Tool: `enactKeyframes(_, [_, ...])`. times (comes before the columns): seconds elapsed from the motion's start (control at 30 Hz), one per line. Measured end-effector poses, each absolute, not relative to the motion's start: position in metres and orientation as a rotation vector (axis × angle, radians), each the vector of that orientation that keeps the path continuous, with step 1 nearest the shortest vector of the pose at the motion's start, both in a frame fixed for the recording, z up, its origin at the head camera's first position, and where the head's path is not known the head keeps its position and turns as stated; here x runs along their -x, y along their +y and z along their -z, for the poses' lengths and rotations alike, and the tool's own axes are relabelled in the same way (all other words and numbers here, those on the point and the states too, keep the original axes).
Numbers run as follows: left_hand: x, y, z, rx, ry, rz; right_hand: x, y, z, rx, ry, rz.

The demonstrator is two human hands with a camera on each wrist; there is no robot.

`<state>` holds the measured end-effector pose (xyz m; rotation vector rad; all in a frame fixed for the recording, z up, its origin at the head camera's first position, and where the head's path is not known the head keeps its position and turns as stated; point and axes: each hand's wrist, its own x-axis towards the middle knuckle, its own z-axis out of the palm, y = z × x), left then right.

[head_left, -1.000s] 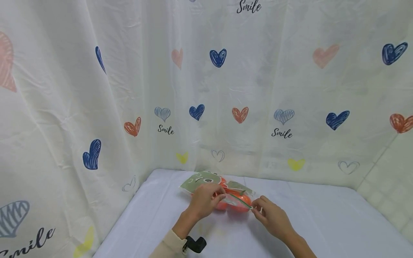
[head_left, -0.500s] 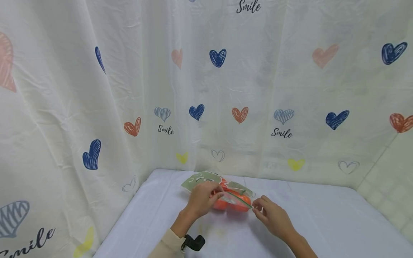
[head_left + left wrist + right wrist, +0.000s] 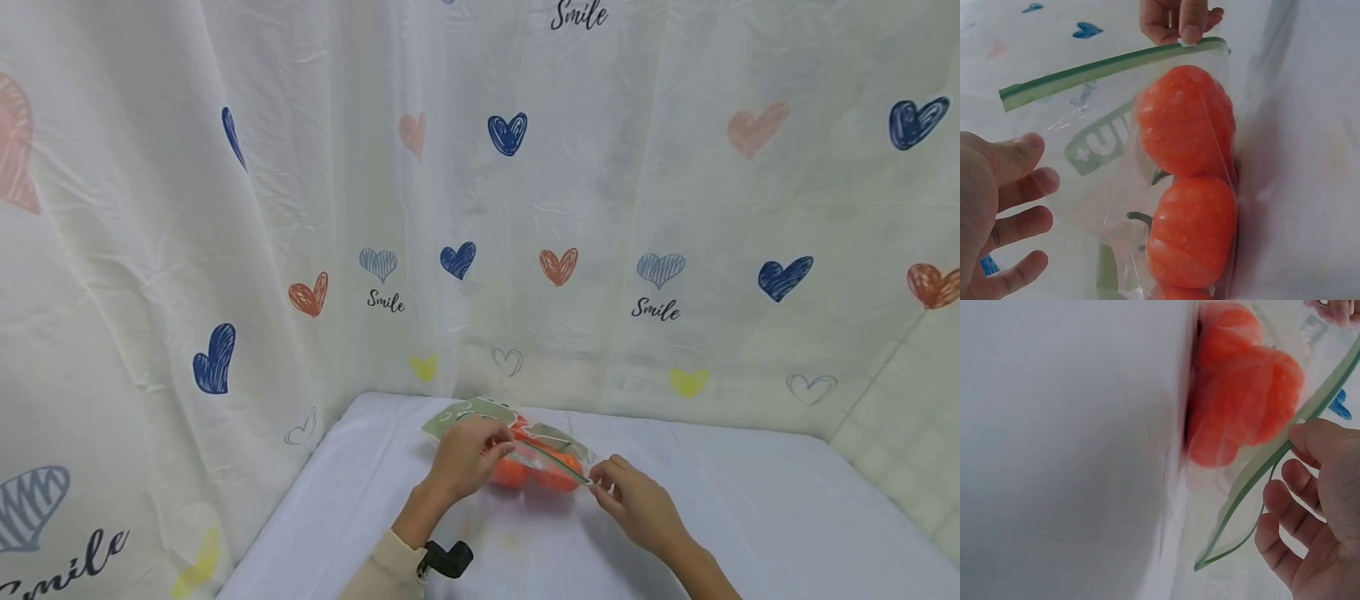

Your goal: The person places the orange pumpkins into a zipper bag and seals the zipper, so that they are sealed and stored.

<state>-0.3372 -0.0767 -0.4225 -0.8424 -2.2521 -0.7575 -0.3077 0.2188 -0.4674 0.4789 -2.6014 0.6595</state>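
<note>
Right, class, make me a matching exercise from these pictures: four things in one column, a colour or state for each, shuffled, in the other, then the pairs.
Things:
1. pumpkins
2. zip strip
3. tablecloth
4. right hand

Descriptions:
A. white
B. pinches the bag's corner
C. orange, inside the clear bag
D. green

Pairs: 1-C, 2-D, 3-A, 4-B

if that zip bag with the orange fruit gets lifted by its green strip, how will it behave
The zip bag is thin clear film, so it will likely sag and swing. The orange fruit look round and bulky, so they will probably slump to the lowest corner. The green strip seems stiffer, but may slip between pinching fingers.
</note>
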Motion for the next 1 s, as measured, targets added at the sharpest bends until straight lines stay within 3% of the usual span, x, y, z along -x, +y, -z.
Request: enactKeyframes(1.0, [0.342,-0.092,0.416,0.753,-2.266,0.789,0.310,0.229,0.467,-0.462,-2.611,-0.645])
